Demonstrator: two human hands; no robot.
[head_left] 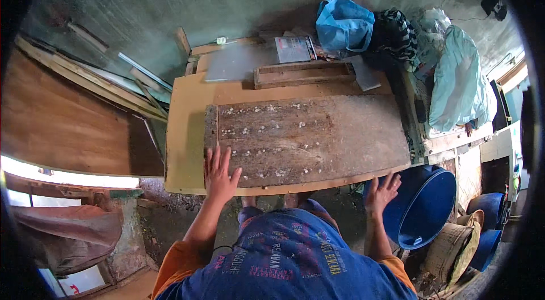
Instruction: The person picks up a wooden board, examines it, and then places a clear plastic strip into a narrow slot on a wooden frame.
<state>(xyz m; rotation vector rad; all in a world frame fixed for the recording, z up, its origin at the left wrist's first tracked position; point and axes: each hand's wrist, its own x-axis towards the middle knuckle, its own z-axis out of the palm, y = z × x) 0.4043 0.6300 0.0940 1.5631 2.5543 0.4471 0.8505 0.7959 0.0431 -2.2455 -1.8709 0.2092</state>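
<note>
A weathered wooden board [357,129] with rows of small white spots over its left and middle parts lies on a tan panel [186,129]. My left hand [222,175] is open at the board's front left corner, its fingers spread over the surface, seemingly touching it. My right hand [382,193], also open and holding nothing, is just in front of the board's right front edge, fingers apart; whether they touch the edge I cannot tell. Behind the board lies a narrow wooden frame [306,70].
At the back are grey sheets [233,61], a blue bag [343,19] and, rightward, a pale green plastic bundle [460,84]. A plywood sheet [68,118] and timber lengths stand at left. Blue barrels [420,209] and a woven basket [448,252] sit low at right.
</note>
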